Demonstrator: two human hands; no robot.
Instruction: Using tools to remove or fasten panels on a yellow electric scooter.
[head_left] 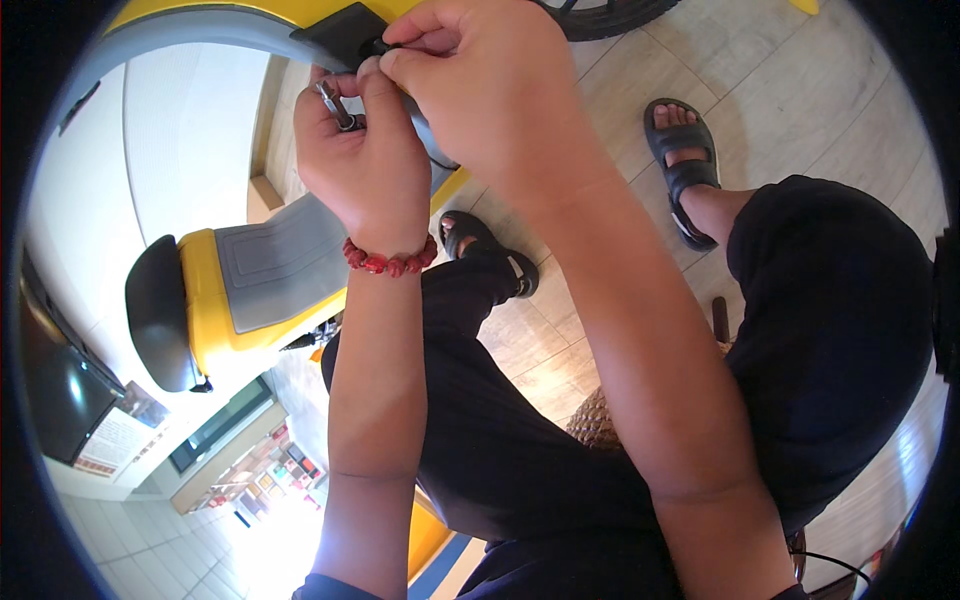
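Note:
At the top of the head view, my two hands meet at a dark flap-like panel [338, 34] on a yellow and grey scooter [205, 300]. The fingertips of my right hand [500, 95] are closed on a small black part [376, 47] by the panel's edge. My left hand [370, 175], with a red bead bracelet [390, 263] at its wrist, is curled with its thumb tip up against that part. Tucked in the left fingers is a short shiny metal tool [331, 103]; its exact kind cannot be made out. The right fingers partly cover the black part.
The scooter's grey seat [275, 260] and black backrest [155, 312] lie to the left. A black tyre [620, 18] shows at the top edge. My sandalled feet [683, 150] rest on the tiled floor [800, 110]. A woven seat [595, 420] shows between my legs.

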